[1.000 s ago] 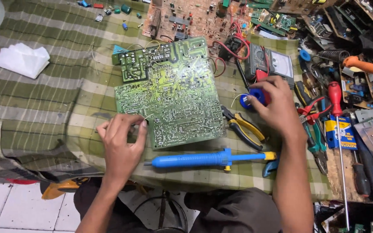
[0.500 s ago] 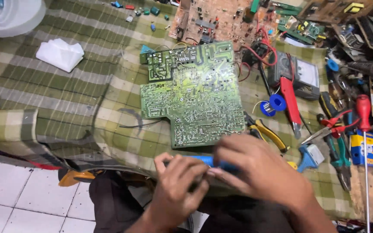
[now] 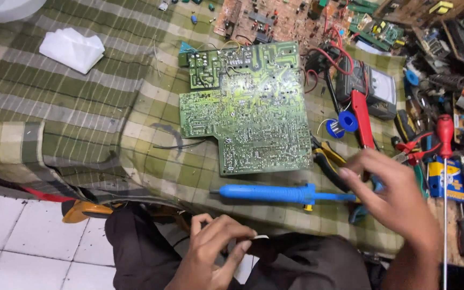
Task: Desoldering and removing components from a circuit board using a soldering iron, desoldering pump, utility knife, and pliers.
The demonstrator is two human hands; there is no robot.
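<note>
1. Here, the right hand (image 3: 390, 196) hovers at lower right, fingers spread and holding nothing, just above the blue soldering iron (image 3: 283, 193) lying mid-frame.
2. The left hand (image 3: 216, 255), bottom centre, pinches a small white scrap (image 3: 260, 237).
3. The green circuit board (image 3: 248, 107) rests on the checked cloth (image 3: 81, 107) above.

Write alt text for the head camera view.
A person's right hand reaches over the rear end of a blue soldering iron lying on a green checked cloth, just below a large green circuit board. The left hand pinches something small and white near the lap; tools crowd the right side.
</note>
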